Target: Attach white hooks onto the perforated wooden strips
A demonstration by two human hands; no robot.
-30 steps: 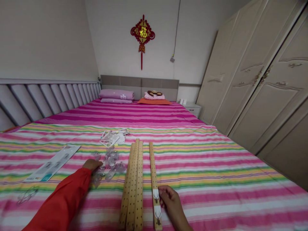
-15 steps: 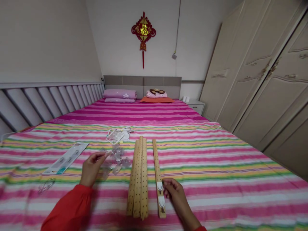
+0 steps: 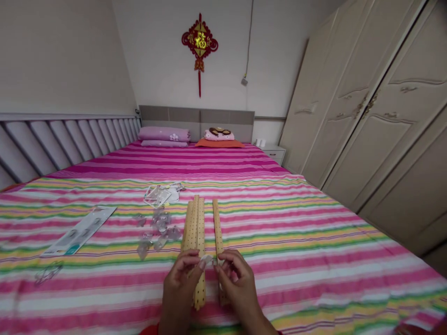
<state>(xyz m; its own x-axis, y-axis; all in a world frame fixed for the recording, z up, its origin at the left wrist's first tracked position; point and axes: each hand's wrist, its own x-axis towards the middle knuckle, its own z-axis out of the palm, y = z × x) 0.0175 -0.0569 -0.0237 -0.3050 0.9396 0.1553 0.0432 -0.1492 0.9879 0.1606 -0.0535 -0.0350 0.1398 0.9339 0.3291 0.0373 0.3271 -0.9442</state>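
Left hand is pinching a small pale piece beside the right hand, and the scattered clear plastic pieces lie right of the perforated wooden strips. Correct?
One slip: the scattered clear plastic pieces lie left of the perforated wooden strips, as the head view shows. The left hand is indeed pinching a small pale piece beside the right hand.

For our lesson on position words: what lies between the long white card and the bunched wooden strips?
Small translucent pieces lie scattered between the white card and the bunched strips, as the head view shows.
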